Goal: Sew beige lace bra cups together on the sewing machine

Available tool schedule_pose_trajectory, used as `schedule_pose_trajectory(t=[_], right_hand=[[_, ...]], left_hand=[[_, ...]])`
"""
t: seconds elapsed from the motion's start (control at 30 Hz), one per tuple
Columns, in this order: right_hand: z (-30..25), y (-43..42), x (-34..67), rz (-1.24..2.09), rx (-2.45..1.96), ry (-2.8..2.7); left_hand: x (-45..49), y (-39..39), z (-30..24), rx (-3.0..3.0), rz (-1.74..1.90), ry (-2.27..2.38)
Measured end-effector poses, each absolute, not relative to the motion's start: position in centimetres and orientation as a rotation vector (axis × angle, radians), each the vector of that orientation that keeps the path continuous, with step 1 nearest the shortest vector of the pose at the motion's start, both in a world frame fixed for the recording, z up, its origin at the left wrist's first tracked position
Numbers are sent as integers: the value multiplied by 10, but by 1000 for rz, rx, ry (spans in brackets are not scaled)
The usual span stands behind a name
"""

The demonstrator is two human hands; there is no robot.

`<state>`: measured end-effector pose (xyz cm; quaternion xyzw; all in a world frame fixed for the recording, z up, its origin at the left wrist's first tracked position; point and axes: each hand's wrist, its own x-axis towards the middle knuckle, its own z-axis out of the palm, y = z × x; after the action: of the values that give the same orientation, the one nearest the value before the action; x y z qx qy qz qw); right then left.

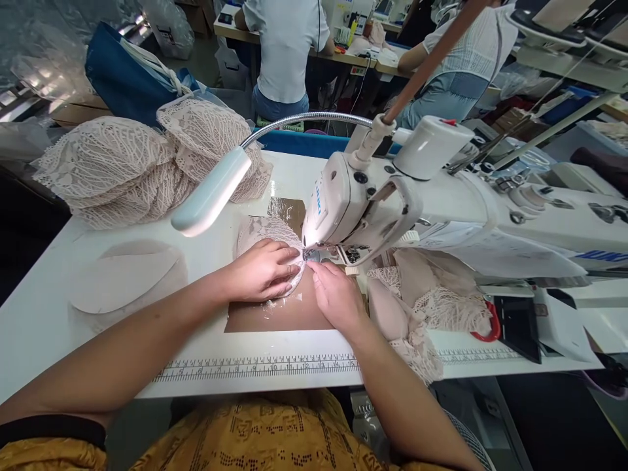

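A beige lace bra cup [260,230] lies under the needle area of a white sewing machine [338,196]. My left hand [262,269] rests flat on the cup, its fingers spread and pointing toward the presser foot [310,255]. On the other side of the foot, my right hand [338,294] is closed in a pinch at the cup's edge. The fingertips of both hands are close to the needle, and the exact grip of the right is partly hidden. Brown tape [279,317] covers the table beneath the work.
Stacked lace cups [112,170] stand back left, near a lamp [213,190]. Sheer rounded pieces [127,278] lie at left. More lace and cups [392,307] are right of my hand, beside red-handled scissors [492,324]. A ruler strip [265,367] runs along the front edge. Two people sit beyond.
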<state>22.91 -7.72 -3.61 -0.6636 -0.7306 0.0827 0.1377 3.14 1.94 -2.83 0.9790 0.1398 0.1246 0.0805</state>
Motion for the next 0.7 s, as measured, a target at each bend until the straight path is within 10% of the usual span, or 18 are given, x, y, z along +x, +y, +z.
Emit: schedule_pose_trajectory(t=[0.7], right_hand=[[-36, -80, 224, 70, -1938, -2348]], left_hand=[[33, 19, -28, 2934, 326, 258]])
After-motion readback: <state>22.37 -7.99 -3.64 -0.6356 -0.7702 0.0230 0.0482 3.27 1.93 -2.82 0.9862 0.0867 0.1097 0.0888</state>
